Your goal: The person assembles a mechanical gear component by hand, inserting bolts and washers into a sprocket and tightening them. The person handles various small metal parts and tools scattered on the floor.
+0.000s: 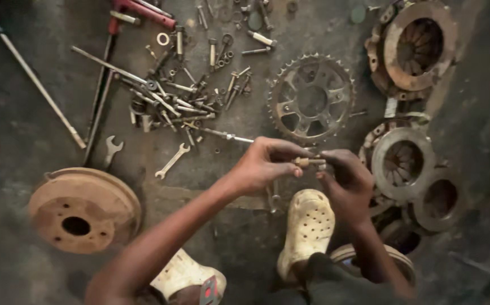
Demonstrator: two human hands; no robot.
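My left hand (265,164) and my right hand (344,178) meet over the dark floor, just above my pale clog (307,226). Between their fingertips they hold a small bolt (308,162) lying sideways; the left pinches one end, the right the other. Whether a nut sits on the bolt is too small to tell. A large toothed sprocket (311,99) lies flat on the floor right behind the hands.
A heap of bolts, nuts and rods (171,96) lies at upper left, with two spanners (171,161) near it. A rusty brake drum (81,209) sits at left. Clutch plates (414,45) and round discs (403,164) stack at right. My second clog (180,274) shows below.
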